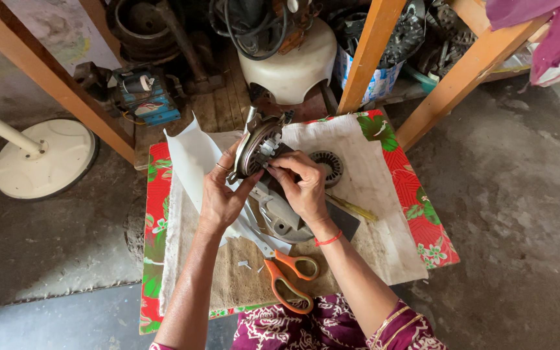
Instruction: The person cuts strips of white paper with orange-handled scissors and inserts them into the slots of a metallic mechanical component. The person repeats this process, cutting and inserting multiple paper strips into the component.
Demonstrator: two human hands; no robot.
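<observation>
Both hands on a fan motor over the counter

Head view: left hand (220, 198) and right hand (303, 188) both grip the round motor stator (254, 149), tilted up on edge, flat face toward 10 o'clock. Orange scissors (290, 279) lie at 6 o'clock near the counter (416, 194) front edge, blades pointing 11; bare cloth at 3 o'clock.

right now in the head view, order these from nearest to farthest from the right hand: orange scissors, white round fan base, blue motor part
1. orange scissors, below the right hand, near the lap
2. blue motor part, upper left, on the wooden boards
3. white round fan base, far left, on the floor
</observation>
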